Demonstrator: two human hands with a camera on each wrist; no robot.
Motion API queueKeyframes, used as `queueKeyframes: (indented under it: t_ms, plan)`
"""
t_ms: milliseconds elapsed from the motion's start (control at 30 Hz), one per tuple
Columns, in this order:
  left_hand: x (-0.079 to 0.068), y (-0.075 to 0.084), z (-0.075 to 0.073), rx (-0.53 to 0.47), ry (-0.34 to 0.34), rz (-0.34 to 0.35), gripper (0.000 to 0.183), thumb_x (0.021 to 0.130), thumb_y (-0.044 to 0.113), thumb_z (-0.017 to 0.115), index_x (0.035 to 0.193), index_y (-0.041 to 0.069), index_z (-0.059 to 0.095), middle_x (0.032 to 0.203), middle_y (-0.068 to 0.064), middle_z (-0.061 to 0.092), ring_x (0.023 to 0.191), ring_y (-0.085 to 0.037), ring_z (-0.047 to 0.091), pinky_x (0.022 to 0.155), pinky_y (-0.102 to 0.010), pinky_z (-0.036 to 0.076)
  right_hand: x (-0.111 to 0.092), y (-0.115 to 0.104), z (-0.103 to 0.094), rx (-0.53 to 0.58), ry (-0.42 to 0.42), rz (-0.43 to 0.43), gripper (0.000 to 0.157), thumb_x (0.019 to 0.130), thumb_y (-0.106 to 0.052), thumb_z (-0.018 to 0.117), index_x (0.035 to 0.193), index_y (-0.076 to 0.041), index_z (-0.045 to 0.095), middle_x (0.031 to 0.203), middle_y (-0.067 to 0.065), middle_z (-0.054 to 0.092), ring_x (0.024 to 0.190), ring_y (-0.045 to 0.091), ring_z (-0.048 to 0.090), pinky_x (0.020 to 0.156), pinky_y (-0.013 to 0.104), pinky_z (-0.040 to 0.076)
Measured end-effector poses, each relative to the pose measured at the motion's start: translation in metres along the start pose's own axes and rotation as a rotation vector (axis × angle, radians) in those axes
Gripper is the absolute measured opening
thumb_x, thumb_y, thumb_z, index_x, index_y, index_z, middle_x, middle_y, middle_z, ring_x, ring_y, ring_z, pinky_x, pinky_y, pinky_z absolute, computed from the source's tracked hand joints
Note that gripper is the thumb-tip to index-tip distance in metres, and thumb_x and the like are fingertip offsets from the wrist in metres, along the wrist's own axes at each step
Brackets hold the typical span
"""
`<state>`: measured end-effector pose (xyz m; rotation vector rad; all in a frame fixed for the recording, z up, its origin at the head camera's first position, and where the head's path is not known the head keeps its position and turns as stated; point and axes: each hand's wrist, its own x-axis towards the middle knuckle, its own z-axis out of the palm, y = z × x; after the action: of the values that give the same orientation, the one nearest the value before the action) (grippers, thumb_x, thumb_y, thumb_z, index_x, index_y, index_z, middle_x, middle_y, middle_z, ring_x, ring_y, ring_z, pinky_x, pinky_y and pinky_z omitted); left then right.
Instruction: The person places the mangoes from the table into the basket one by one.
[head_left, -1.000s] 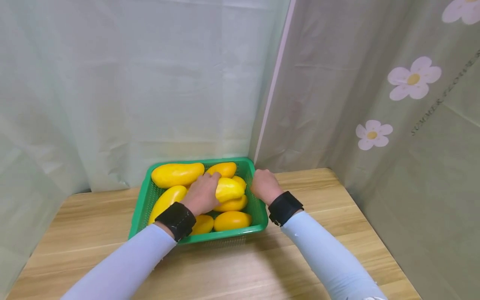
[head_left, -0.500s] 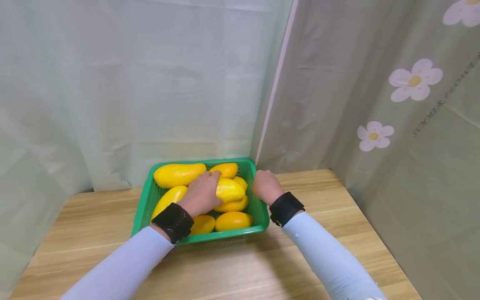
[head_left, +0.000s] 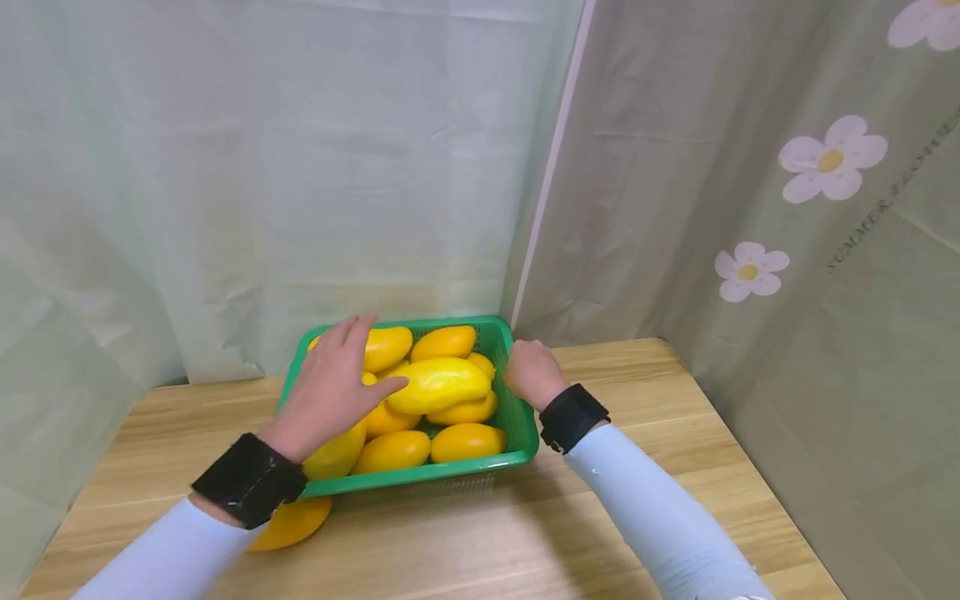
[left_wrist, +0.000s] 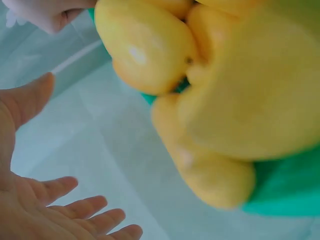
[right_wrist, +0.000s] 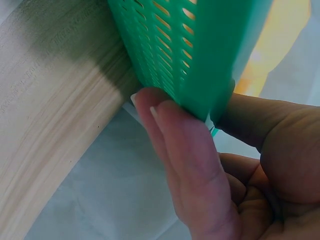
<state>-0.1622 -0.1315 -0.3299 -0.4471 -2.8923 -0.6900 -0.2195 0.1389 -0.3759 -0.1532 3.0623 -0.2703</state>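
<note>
A green plastic basket holds several yellow mangoes, one of them lying on top near the middle. My left hand is over the basket's left side with fingers spread. In the left wrist view, that hand has nothing in its grasp, and mangoes are a little way off. At the right rim, my right hand grips the basket. The right wrist view shows its fingers outside the perforated wall and the thumb on the inner side.
Another mango lies on the wooden table in front of the basket's left corner, partly hidden by my left wrist. A pale curtain hangs behind the table, and a flower-patterned one along the right.
My left hand has let go of the mango on top and moved left, its fingers opening out. The mango on the table has come into sight. My right hand stays at the rim.
</note>
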Motion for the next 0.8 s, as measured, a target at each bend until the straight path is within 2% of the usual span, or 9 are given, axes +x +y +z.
queueKeyframes:
  t_ms: [200,367,467,567,700,800]
  plan:
    - [-0.026,-0.028,-0.014,-0.039,0.050,-0.052,0.108,0.074,0.068,0.060,0.150,0.008,0.012,0.152,-0.024,0.019,0.134,-0.045,0.023,0.101,-0.067,0.022,0.000,0.000,-0.001,0.004,-0.011,0.003,0.014,0.083,-0.005,0.055,0.069,-0.005,0.058,0.058,0.003,0.043,0.049,0.017,0.048,0.043,0.023,0.040]
    - [-0.050,-0.053,-0.020,-0.057,0.068,-0.078,0.113,0.070,0.068,0.065,0.150,0.009,0.011,0.152,-0.022,0.021,0.133,-0.046,0.023,0.099,-0.067,0.023,-0.002,-0.001,-0.003,-0.013,0.016,-0.021,0.012,0.082,-0.007,0.059,0.070,-0.005,0.059,0.061,0.004,0.047,0.053,0.017,0.051,0.046,0.026,0.043]
    - [-0.067,-0.067,-0.022,-0.067,0.030,-0.101,0.121,0.067,0.067,0.068,0.151,0.006,0.005,0.154,-0.024,0.012,0.134,-0.049,0.019,0.098,-0.069,0.021,-0.002,0.000,-0.003,-0.020,0.028,-0.029,0.012,0.081,-0.007,0.060,0.070,-0.005,0.059,0.062,0.004,0.049,0.054,0.017,0.052,0.048,0.026,0.044]
    - [-0.082,-0.080,-0.020,-0.061,-0.018,-0.127,0.135,0.060,0.069,0.072,0.149,0.002,-0.003,0.153,-0.029,0.004,0.134,-0.052,0.015,0.098,-0.071,0.020,-0.002,0.000,-0.003,-0.012,0.024,-0.022,0.012,0.081,-0.007,0.059,0.070,-0.005,0.059,0.062,0.004,0.049,0.054,0.017,0.052,0.047,0.026,0.044]
    - [-0.103,-0.096,-0.010,-0.044,-0.074,-0.146,0.151,0.048,0.073,0.075,0.147,-0.004,-0.009,0.150,-0.036,0.001,0.131,-0.056,0.014,0.098,-0.071,0.018,-0.002,-0.001,-0.002,-0.004,0.024,-0.015,0.011,0.081,-0.007,0.058,0.071,-0.005,0.059,0.062,0.005,0.050,0.054,0.017,0.052,0.047,0.026,0.043]
    - [-0.116,-0.105,-0.001,-0.045,-0.119,-0.173,0.155,0.045,0.072,0.076,0.145,-0.008,-0.012,0.147,-0.040,-0.002,0.131,-0.059,0.010,0.099,-0.071,0.015,-0.001,-0.001,-0.002,-0.011,0.023,-0.011,0.010,0.081,-0.007,0.059,0.072,-0.004,0.060,0.064,0.005,0.052,0.055,0.018,0.052,0.047,0.026,0.043]
